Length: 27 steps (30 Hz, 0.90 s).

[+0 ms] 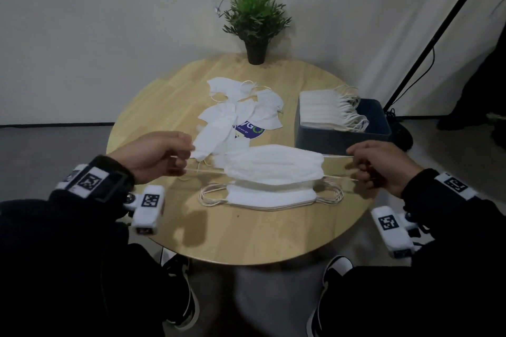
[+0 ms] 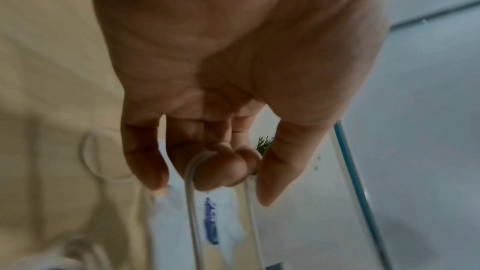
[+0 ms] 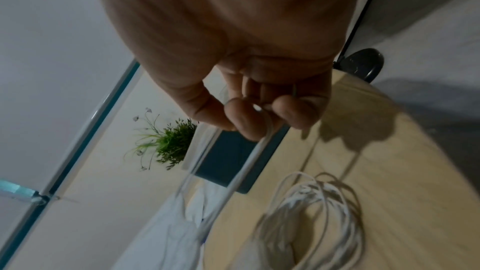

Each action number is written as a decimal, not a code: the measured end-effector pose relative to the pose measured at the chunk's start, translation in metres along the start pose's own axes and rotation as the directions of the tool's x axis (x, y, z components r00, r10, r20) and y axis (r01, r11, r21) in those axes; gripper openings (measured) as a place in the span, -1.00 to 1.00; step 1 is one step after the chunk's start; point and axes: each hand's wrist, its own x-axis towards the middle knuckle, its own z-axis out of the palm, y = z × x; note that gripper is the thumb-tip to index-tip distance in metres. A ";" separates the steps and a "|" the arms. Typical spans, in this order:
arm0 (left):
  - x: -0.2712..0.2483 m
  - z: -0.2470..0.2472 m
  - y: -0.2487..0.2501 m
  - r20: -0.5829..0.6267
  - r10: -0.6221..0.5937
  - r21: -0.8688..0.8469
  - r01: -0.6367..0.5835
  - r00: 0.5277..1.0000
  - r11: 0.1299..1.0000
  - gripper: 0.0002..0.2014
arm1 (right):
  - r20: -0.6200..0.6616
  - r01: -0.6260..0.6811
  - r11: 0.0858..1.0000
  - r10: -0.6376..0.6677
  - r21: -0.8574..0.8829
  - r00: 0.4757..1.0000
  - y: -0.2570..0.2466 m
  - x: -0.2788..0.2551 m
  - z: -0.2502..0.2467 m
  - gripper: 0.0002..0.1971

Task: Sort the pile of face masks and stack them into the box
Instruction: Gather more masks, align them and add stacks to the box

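A: What does the held face mask [image 1: 273, 165] look like?

B: White, soft and pleated, stretched flat just above the small stack of masks [image 1: 269, 195] at the near side of the round wooden table [image 1: 169, 96].

A: And the rest?

B: A loose pile of masks [image 1: 241, 107] lies mid-table; another neat bundle sits in the dark box [image 1: 342, 139] at the right.

A: The hands?

B: The left hand [image 1: 156, 154] has curled fingers [image 2: 221, 169] hooked through one thin ear loop; the right hand [image 1: 383, 164] pinches the other loop [image 3: 257, 145], both pulling outward, knuckles up.

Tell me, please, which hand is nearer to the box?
Right. The right hand hangs just in front of the box; the left hand is across the table.
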 end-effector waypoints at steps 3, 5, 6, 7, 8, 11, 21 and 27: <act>-0.003 0.007 -0.019 -0.003 -0.100 0.144 0.099 0.995 0.985 -0.72 | 0.033 0.002 0.988 0.004 -0.157 0.999 0.008 0.000 0.008 -0.81; -0.002 0.014 -0.028 0.030 -0.154 0.205 0.145 0.988 0.968 -0.71 | 0.048 0.019 0.972 -0.008 -0.233 0.999 0.012 0.001 0.015 -0.85; 0.000 0.017 -0.031 0.033 -0.165 0.221 0.154 0.986 0.963 -0.71 | 0.051 0.026 0.963 -0.012 -0.270 0.999 0.014 0.001 0.018 -0.86; 0.002 0.019 -0.033 0.027 -0.170 0.230 0.159 0.985 0.960 -0.71 | 0.052 0.029 0.953 -0.014 -0.302 0.999 0.016 0.000 0.021 -0.87; 0.003 0.021 -0.035 0.018 -0.169 0.237 0.160 0.985 0.958 -0.72 | 0.053 0.031 0.944 -0.014 -0.328 0.998 0.016 0.000 0.023 -0.87; 0.005 0.025 -0.036 0.007 -0.161 0.267 0.153 0.987 0.952 -0.76 | 0.066 0.029 0.932 -0.005 -0.362 0.998 0.016 -0.003 0.026 -0.85; 0.008 0.067 -0.041 0.185 0.344 0.842 -0.329 0.921 0.428 -0.51 | 0.458 0.623 0.412 -0.434 -0.665 0.776 0.006 -0.017 0.062 -0.20; 0.019 0.104 -0.063 0.352 0.250 0.921 -0.381 0.902 0.080 -0.36 | 0.603 0.645 0.199 -0.235 -0.738 0.762 0.027 -0.009 0.098 0.09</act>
